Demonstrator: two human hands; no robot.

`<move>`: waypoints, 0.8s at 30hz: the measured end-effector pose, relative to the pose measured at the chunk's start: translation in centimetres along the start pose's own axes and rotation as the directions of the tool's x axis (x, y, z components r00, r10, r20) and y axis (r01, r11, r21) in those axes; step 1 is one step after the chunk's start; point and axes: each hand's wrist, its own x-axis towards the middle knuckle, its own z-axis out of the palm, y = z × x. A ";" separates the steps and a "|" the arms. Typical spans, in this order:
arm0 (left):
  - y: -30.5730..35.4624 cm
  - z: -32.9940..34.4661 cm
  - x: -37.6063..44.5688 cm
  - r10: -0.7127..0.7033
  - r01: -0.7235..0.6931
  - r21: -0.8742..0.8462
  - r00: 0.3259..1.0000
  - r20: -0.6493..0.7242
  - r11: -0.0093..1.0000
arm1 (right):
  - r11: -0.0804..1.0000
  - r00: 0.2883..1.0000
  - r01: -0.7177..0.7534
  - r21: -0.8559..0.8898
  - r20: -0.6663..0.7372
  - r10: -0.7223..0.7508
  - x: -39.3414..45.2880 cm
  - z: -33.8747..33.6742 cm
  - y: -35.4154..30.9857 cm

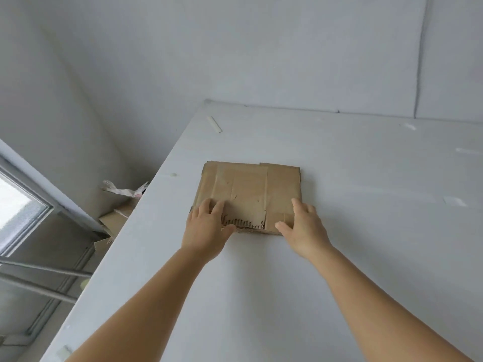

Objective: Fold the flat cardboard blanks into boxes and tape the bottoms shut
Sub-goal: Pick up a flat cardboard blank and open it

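A flat brown cardboard blank lies on the white table, its near edge torn and showing the corrugation. My left hand covers the blank's near left corner, fingers on top and thumb at the near edge. My right hand is at the near right corner, fingers laid on top and thumb at the edge. Both arms reach in from the bottom of the view. Whether either thumb is under the edge cannot be told.
A short white strip lies near the table's far left corner, and bits of tape stick to the right side. More cardboard is piled on the floor left of the table, below a window. White walls stand behind.
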 end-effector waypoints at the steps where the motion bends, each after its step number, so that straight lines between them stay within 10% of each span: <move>1: -0.1 0.0 0.0 0.003 -0.003 -0.020 1.000 -0.012 1.000 | 1.000 1.000 0.000 0.022 -0.021 0.000 -0.2 0.0 -0.1; 24: 15.6 0.9 -6.8 0.300 -0.304 -0.415 0.951 -0.079 0.858 | 0.952 0.908 -0.081 0.293 -0.373 0.193 -13.6 -11.1 12.0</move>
